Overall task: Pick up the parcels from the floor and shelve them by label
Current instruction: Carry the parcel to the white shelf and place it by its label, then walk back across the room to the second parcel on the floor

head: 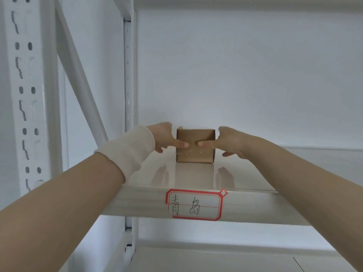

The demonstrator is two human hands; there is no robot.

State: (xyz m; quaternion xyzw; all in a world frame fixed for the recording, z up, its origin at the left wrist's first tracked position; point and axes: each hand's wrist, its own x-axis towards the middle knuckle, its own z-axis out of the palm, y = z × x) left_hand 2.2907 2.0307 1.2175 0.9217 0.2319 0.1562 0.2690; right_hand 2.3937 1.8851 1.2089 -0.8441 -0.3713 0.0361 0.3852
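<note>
One head-worn view looks forward, level with a white shelf (255, 173) close ahead. The wall (245, 75) lies far behind (upright (29, 95) near left).

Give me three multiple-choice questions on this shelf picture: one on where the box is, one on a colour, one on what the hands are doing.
1. Where is the box?
A. on the labelled shelf
B. on the floor
C. on the shelf below

2. The label border is:
A. blue
B. red
C. green

3. The left hand and right hand:
A. hang clear of the box
B. only one touches
C. both touch the box

Answers: A, the box rests above the label; B, a red outline; C, fingers from each side press its front.
</note>
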